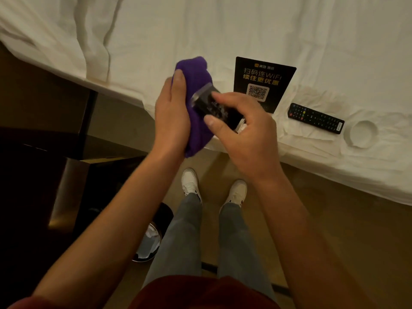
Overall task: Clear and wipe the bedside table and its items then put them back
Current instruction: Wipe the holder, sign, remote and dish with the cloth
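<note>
My left hand (170, 117) grips a purple cloth (197, 81) above the bed's edge. My right hand (243, 132) holds a small black device with a silver end (208, 101), and the cloth presses against it. On the white bed sheet (223, 25) lie a black WiFi card with a QR code (265, 81), a black remote control (315, 118) and a white round ashtray (362, 133). The dark bedside table (33, 186) stands at the left.
A waste bin with a liner (148, 244) sits on the floor beside my left leg. My white shoes (190, 181) stand on the tan floor close to the bed's edge. The bed fills the top and right of the view.
</note>
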